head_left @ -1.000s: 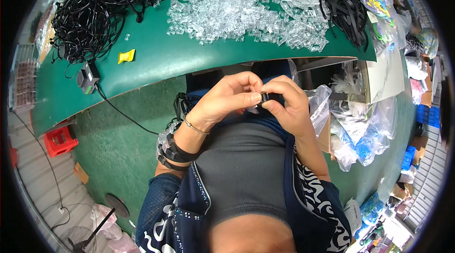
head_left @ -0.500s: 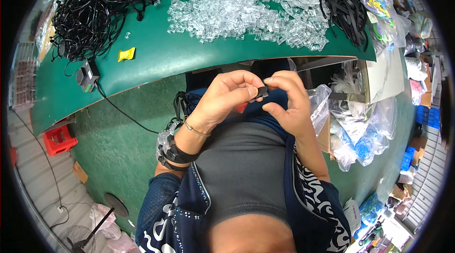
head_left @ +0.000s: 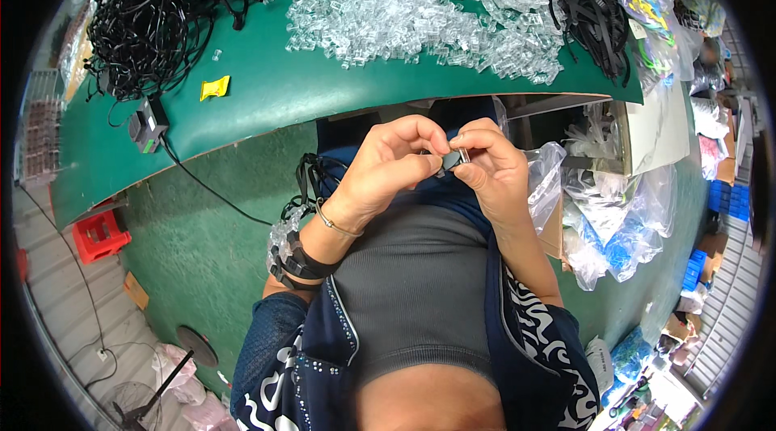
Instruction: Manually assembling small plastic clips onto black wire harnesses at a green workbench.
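Observation:
In front of my belly, just off the table's near edge, both hands meet fingertip to fingertip. My left hand point(head_left: 386, 163) pinches the end of a black strap point(head_left: 450, 160) between thumb and forefinger. Against that end, my right hand point(head_left: 495, 163) pinches a small clear plastic piece point(head_left: 464, 155). Whether the strap passes into the piece is too small to tell. Black straps hang below my left wrist, beside a bangle, and clear plastic pieces point(head_left: 283, 239) cluster at that forearm. Most of the strap is hidden by my fingers.
The green table point(head_left: 275, 104) bears a heap of clear plastic pieces point(head_left: 428, 15), tangled black cords point(head_left: 162, 15), black straps point(head_left: 584, 15), a yellow wrapped packet point(head_left: 215, 88) and a black device point(head_left: 148, 126) with a trailing cable. A red stool point(head_left: 101, 235) stands left; plastic bags point(head_left: 618, 217) lie right.
My right thumb and forefinger have closed and come in to the left fingertips. A clear piece now shows between them. The left hand has barely moved.

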The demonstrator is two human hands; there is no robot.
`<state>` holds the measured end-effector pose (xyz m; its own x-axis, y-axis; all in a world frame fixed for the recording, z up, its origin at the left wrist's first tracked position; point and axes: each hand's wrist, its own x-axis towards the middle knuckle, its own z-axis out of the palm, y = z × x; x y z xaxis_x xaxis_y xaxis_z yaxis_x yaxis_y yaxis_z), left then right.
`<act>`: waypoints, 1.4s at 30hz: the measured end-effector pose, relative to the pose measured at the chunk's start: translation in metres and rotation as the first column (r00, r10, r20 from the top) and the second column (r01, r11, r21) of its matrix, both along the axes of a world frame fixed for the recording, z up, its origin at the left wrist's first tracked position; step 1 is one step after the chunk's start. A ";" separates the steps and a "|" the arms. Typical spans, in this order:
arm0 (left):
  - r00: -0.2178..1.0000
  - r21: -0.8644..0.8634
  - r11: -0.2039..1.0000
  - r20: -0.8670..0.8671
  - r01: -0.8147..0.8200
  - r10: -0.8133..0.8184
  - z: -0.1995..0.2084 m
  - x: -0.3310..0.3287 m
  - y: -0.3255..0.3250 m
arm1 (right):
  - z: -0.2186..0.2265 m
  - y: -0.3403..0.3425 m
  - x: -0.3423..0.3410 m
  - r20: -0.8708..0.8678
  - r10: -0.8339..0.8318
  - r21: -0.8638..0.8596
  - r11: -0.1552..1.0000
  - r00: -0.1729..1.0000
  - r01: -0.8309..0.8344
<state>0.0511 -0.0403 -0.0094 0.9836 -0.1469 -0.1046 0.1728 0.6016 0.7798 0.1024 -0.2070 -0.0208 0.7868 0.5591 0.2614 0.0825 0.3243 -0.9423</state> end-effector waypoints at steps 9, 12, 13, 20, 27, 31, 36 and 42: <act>0.999 0.057 0.998 0.017 -0.029 0.028 0.000 0.001 0.004 | 0.012 0.004 0.008 0.244 -0.034 -0.171 0.982 0.969 0.078; 1.000 -0.006 1.000 -0.004 0.012 -0.012 -0.010 0.003 0.006 | 0.013 0.002 0.012 0.297 -0.049 -0.215 0.970 0.954 0.117; 0.999 -0.056 0.998 -0.004 0.037 -0.037 -0.012 0.003 0.006 | 0.015 0.003 0.013 0.296 -0.049 -0.216 0.969 0.954 0.117; 0.998 -0.041 0.997 0.001 0.060 -0.060 -0.011 0.003 0.005 | 0.017 0.004 0.013 0.307 0.008 -0.281 0.956 0.952 0.083; 0.998 0.076 0.996 -0.015 -0.055 0.057 -0.008 -0.002 0.003 | 0.011 0.006 0.008 0.258 -0.062 -0.261 0.956 0.964 0.131; 0.995 0.068 0.996 0.076 -0.064 0.059 -0.006 -0.002 0.003 | 0.008 0.008 0.007 0.230 -0.075 -0.221 0.967 0.970 0.127; 0.999 0.085 0.996 0.049 -0.007 0.003 -0.005 0.001 0.008 | 0.009 0.007 0.009 0.179 -0.029 -0.219 0.973 0.983 0.069; 0.998 0.111 0.992 -0.015 0.062 -0.061 -0.001 0.000 0.013 | 0.012 0.006 0.014 0.242 0.075 -0.285 0.959 0.967 -0.003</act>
